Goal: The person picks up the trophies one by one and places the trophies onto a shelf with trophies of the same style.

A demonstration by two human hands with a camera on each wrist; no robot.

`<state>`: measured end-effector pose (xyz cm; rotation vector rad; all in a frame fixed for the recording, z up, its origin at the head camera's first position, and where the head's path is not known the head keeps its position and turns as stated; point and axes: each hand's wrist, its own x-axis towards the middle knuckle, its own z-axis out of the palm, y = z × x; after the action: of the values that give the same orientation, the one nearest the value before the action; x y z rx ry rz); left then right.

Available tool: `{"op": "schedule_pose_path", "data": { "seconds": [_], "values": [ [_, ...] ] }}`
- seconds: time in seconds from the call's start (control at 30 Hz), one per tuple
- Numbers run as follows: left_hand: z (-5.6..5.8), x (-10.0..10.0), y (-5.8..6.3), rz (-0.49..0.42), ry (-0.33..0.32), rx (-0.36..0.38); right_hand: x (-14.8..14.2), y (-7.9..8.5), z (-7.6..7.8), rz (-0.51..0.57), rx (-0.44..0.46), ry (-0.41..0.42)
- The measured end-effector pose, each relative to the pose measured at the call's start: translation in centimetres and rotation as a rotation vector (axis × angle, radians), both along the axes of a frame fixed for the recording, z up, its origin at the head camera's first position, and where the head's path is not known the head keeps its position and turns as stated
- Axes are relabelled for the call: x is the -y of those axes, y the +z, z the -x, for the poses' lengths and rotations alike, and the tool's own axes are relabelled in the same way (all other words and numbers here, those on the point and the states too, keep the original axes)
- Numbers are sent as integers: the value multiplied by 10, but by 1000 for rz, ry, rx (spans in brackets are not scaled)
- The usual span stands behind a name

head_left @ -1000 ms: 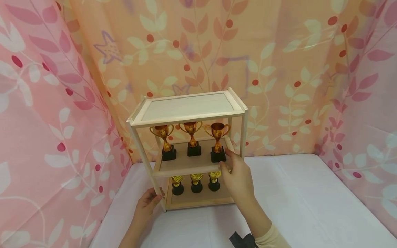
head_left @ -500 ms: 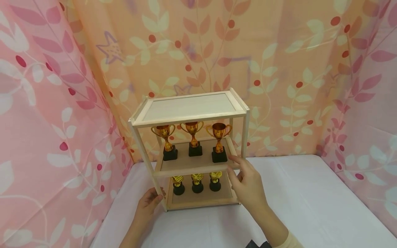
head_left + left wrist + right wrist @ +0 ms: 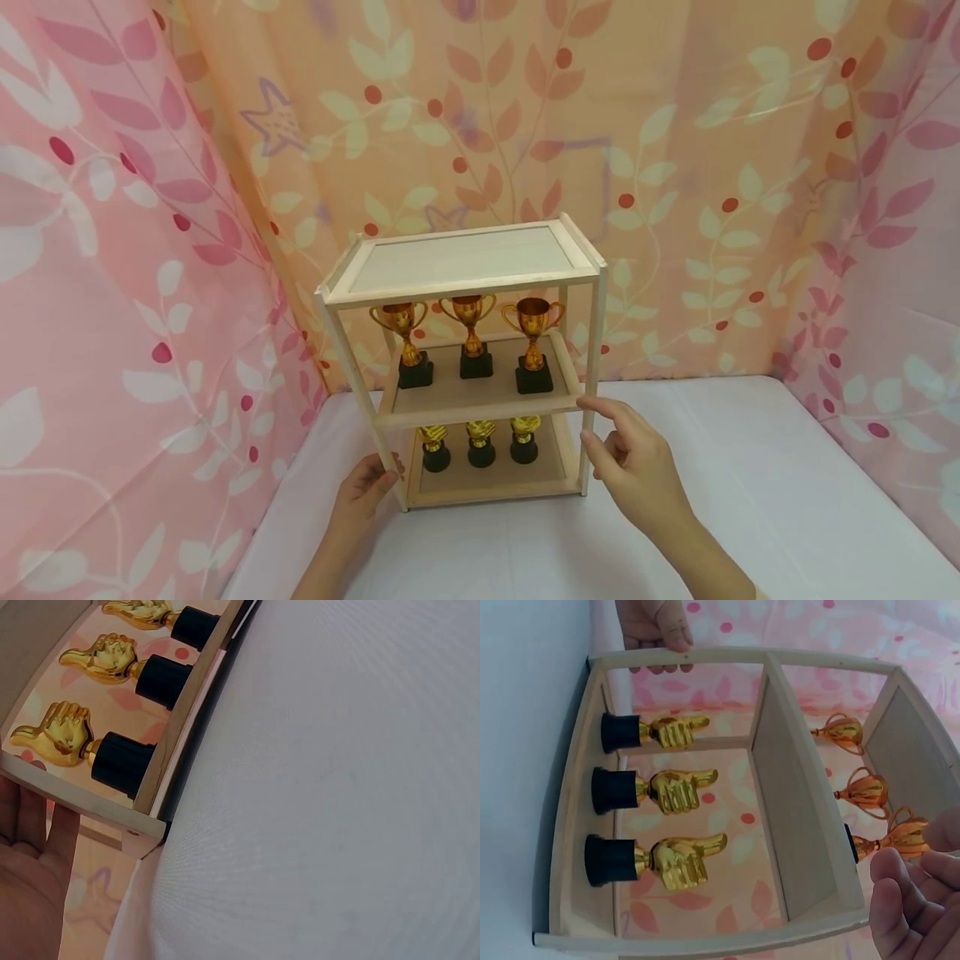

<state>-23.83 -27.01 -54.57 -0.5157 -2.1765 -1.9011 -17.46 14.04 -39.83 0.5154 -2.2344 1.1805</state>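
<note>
A small three-tier wooden shelf rack (image 3: 465, 260) stands on the table in the head view. On its middle tier stand three gold cup trophies (image 3: 533, 329) with black bases; three gold thumbs-up trophies (image 3: 679, 866) with round black bases stand on the bottom tier. My left hand (image 3: 362, 492) grips the rack's front left post low down, thumb in front and fingers behind it. By the front right post is my right hand (image 3: 637, 467), its index fingertip at the middle tier's corner; it holds nothing. Whether that fingertip touches the wood I cannot tell.
A white cloth covers the table (image 3: 720, 450). Behind hangs an orange leaf-patterned curtain (image 3: 675, 167), with pink patterned curtains at the left (image 3: 112, 333) and right (image 3: 900, 275) sides.
My right hand has let go of the right cup trophy's base and drawn out rightward to the front right post. The left hand keeps its grip on the left post.
</note>
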Motion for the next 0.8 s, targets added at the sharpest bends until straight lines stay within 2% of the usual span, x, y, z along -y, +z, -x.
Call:
{"op": "schedule_pose_path", "data": {
  "seconds": [0.2, 0.57, 0.8],
  "values": [
    [-1, -2, 2, -9, 16, 4, -14, -3, -3, -30, -71, -1],
    [-2, -1, 3, 2, -15, -8, -40, -11, -5, -97, -189, -20],
    [-3, -1, 11, 53, 26, 23, -56, -16, -6, -172, -240, -37]
  ]
}}
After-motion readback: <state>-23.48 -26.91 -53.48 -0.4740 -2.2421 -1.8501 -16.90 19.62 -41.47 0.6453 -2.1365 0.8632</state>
